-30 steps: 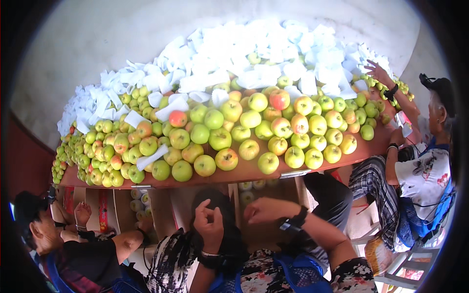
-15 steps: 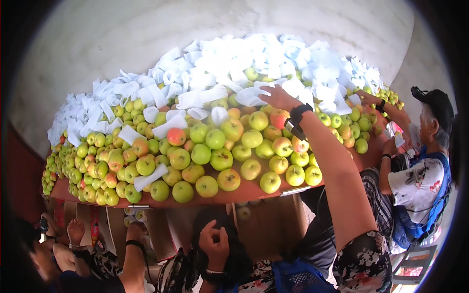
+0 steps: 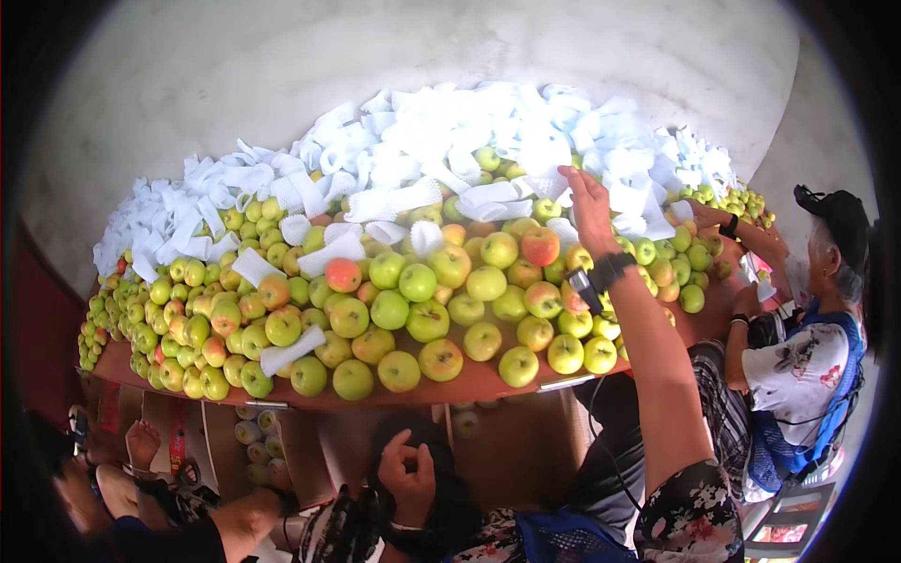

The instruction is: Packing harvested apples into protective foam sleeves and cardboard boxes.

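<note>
My right hand [image 3: 589,208] is stretched over the far side of the apple pile, fingers extended beside the white foam net sleeves [image 3: 493,202]. No object shows in it; whether its fingertips touch a sleeve is unclear. Below its wrist lie a red-blushed apple [image 3: 541,246] and several yellow-green apples [image 3: 485,282]. Near the front edge of the red-brown table [image 3: 450,385], my left hand [image 3: 409,479] hovers low with loosely bent fingers, thumb and forefinger apart and nothing visible between them. A single foam sleeve [image 3: 293,351] rests on the front apples.
Foam sleeves [image 3: 450,113] are heaped along the back by a pale wall [image 3: 235,84]. Under the table edge stand cardboard boxes [image 3: 507,450], one with net-wrapped apples [image 3: 258,450]. A co-worker [image 3: 807,347] sits at right, reaching into the pile; another person's arm [image 3: 239,525] is at lower left.
My right hand has swung right, and its fingers now point away from me. My left hand stays about where it was. The left neighbour's arm has dropped lower, uncovering net-wrapped apples in a box.
</note>
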{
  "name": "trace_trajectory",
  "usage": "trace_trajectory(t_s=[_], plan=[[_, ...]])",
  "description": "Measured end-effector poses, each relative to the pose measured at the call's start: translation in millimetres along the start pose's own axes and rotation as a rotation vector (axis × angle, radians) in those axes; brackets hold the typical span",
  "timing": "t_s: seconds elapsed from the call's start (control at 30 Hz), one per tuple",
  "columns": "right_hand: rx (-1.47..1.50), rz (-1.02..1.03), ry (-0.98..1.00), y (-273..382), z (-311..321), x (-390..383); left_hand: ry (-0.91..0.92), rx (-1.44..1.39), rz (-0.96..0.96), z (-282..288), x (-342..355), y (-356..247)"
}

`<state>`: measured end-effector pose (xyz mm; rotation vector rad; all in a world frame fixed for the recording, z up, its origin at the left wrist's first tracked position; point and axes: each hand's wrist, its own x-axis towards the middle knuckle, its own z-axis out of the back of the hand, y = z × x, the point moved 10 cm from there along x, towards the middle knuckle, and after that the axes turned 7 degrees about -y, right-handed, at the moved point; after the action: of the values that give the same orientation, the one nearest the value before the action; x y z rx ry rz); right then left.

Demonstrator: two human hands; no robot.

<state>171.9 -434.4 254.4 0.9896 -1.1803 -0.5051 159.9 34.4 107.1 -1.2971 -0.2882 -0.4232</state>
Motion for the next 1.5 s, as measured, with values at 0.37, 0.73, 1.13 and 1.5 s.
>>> trace_trajectory(t_s=[0.37, 0.73, 1.13, 1.5], plan=[[0.684, -0.477, 0.410, 67, -9, -262, 0.234, -0.613, 0.411, -47, 3, -16], [0.207, -0.029, 0.780, 96, -13, -326, 0.461, -0.689, 0.462, -60, -50, -34], [0.164, -0.257, 0.462, 67, -3, -351, 0.014, -0.631, 0.527, -40, -48, -5], [0.825, -0.750, 0.424, 19, -6, -362, 0.147, -0.881, 0.753, -58, -65, 3]])
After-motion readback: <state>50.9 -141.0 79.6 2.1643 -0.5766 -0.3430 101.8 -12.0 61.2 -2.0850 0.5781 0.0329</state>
